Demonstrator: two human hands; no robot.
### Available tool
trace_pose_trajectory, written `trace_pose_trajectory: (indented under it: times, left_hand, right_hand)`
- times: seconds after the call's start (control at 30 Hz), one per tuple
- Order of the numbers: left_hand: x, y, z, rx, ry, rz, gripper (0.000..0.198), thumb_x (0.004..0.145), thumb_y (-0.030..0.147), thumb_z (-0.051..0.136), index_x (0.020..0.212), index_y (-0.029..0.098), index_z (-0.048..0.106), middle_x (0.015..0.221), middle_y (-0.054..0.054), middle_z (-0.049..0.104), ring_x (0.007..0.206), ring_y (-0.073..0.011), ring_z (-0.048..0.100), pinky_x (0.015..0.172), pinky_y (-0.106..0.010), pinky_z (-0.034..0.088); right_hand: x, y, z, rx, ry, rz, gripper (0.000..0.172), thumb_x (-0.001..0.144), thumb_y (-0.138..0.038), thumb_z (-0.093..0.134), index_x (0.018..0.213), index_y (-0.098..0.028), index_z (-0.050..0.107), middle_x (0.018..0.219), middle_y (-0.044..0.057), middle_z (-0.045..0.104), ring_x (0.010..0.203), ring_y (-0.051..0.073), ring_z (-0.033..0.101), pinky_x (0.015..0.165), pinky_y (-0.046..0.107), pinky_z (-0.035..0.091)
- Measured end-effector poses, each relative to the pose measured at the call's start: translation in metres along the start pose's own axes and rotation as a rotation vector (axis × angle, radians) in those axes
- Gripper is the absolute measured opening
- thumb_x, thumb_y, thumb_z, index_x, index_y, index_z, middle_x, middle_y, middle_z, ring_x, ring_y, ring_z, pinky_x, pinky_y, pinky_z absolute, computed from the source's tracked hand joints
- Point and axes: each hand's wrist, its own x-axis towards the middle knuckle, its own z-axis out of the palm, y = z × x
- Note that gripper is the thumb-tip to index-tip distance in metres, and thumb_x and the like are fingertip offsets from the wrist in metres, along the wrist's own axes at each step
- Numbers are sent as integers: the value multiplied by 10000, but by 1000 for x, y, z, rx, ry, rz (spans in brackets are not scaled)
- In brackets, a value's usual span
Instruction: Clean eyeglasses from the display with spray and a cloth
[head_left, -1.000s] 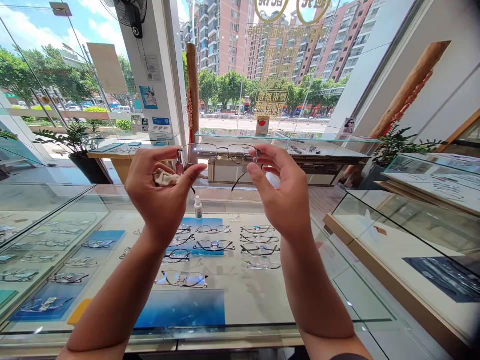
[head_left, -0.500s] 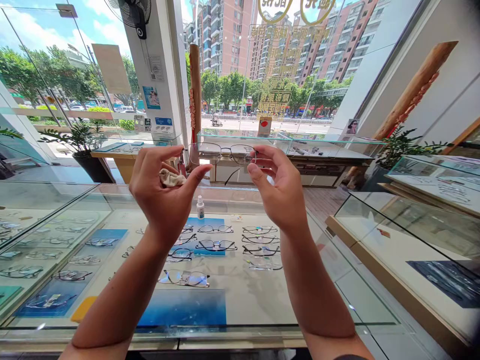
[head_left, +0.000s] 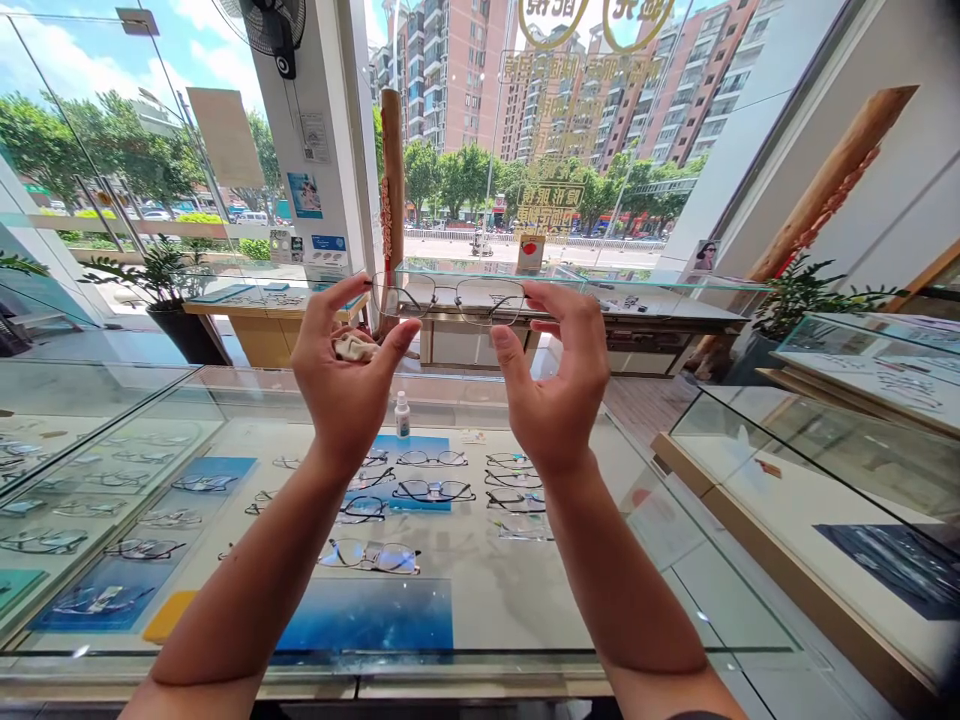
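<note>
Thin-rimmed eyeglasses (head_left: 456, 300) are held up in front of the window, above the glass counter. My left hand (head_left: 341, 350) grips their left end with the fingers, and a crumpled beige cloth (head_left: 355, 347) is tucked in its palm. At the right end, my right hand (head_left: 559, 370) holds the frame near the hinge with its fingertips, thumb just below the lens. A small white bottle (head_left: 402, 415) stands upright on the counter beyond my forearms, between them.
Rows of glasses (head_left: 433, 490) lie in the glass display counter (head_left: 510, 600) below my arms. A yellow object (head_left: 169, 617) is at its left. More showcases (head_left: 810, 480) stand at the right, and another counter (head_left: 645, 310) runs along the window.
The glasses have turned and risen slightly. My left hand has moved right, and my right hand has shifted a little, its thumb now under the lens.
</note>
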Motion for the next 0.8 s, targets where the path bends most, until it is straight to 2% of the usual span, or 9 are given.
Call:
trace_pose_trajectory:
  times: [0.1, 0.23, 0.4, 0.63, 0.8]
  left_hand:
    - [1, -3, 1, 7, -4, 16, 547, 885, 496, 946, 1331, 277, 717, 1345, -103, 770, 1202, -291, 768, 833, -391, 670]
    - [1, -8, 5, 25, 10, 17, 564, 887, 519, 941, 1332, 275, 695, 1359, -110, 751, 1177, -285, 771, 783, -373, 671]
    - [-5, -9, 10, 60, 106, 63, 577, 892, 539, 928, 1330, 278, 658, 1364, -111, 706, 1215, -295, 745, 800, -388, 680]
    - [-11, -7, 9, 68, 160, 136, 595, 860, 515, 959, 1318, 297, 648, 1336, -103, 679, 1212, -297, 724, 824, -411, 678]
    - [-10, -5, 7, 119, 158, 101, 628, 823, 529, 985, 1304, 294, 657, 1329, -104, 680, 1243, -312, 716, 847, -418, 683]
  right_hand:
    - [-1, -1, 1, 9, 13, -54, 331, 1061, -272, 662, 1381, -356, 677, 1357, 69, 740, 1354, 328, 681, 1140, 584, 607]
    - [-3, 0, 5, -16, 10, -64, 349, 1054, -271, 656, 1392, -360, 664, 1359, 76, 734, 1366, 337, 677, 1095, 582, 637]
    - [-4, 4, 9, -16, 2, -1, 355, 1058, -302, 636, 1409, -347, 653, 1382, 91, 722, 1345, 326, 691, 994, 536, 686]
    - [-3, 10, 12, 91, -42, 86, 378, 1061, -303, 620, 1437, -326, 652, 1437, 94, 713, 1363, 298, 700, 1010, 488, 684]
    - [-2, 11, 11, 95, -59, 107, 388, 1034, -335, 658, 1421, -322, 674, 1427, 99, 727, 1357, 313, 702, 1038, 517, 673]
